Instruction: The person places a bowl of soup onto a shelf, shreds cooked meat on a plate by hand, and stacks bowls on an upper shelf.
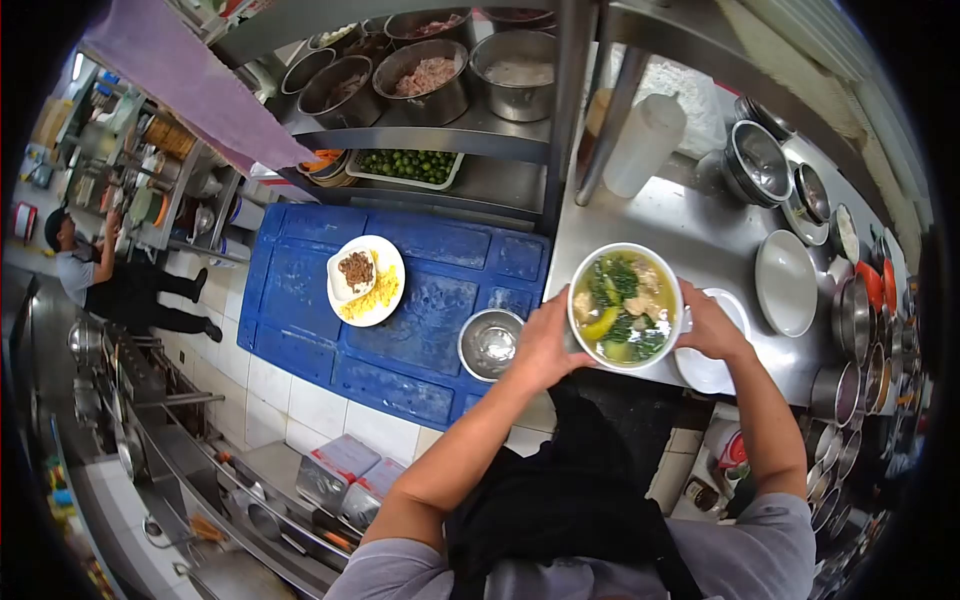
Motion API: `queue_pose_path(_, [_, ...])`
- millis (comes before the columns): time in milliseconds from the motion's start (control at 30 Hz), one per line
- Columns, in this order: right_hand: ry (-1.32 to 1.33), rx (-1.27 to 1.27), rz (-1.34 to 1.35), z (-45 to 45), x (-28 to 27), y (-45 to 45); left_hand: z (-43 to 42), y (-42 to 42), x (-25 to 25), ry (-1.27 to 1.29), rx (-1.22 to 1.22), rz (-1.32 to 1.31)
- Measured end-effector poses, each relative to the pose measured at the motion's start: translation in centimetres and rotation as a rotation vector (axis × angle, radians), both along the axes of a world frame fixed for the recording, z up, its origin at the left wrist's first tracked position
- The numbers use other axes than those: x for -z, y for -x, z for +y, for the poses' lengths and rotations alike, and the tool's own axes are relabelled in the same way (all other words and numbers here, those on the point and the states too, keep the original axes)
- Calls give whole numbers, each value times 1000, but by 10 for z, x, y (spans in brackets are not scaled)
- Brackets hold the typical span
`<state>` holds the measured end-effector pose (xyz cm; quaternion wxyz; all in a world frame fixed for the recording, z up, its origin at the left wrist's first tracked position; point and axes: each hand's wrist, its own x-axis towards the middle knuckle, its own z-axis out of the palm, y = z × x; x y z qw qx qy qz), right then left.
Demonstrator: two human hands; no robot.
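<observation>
A white bowl of soup (pixel 625 305) with green leaves and pale chunks is held level between both hands, near the front edge of the steel counter. My left hand (pixel 545 340) grips its left side, fingers closed round the rim. On the opposite side my right hand (pixel 708 322) holds it, partly over a white plate (pixel 735 365) on the counter. An empty metal bowl (pixel 489 345) sits on the blue surface just left of my left hand. Farther left, a white plate (pixel 393 258) carries yellow food and a small dish of brown meat.
Metal pots of meat (pixel 423 82) fill the shelf above the blue table (pixel 290 285), over a tray of green limes (pixel 408 165). A clear squeeze bottle (pixel 645 145) and stacked bowls (pixel 757 165) stand on the right counter. A person (pixel 95 275) works at far left.
</observation>
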<state>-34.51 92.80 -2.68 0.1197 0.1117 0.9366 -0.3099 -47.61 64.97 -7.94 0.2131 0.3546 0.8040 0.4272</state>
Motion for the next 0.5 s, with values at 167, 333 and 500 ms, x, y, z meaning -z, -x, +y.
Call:
queue_pose_path(167, [-139, 273, -26, -35, -16, -13, -25, 44, 19, -181, 149, -27])
queue_pose_path(333, [112, 1049, 549, -121, 19, -74, -58, 181, 122, -252, -227, 96])
queue_pose_path(500, [371, 1178, 736, -199, 97, -87, -57, 329, 205, -127, -390, 603])
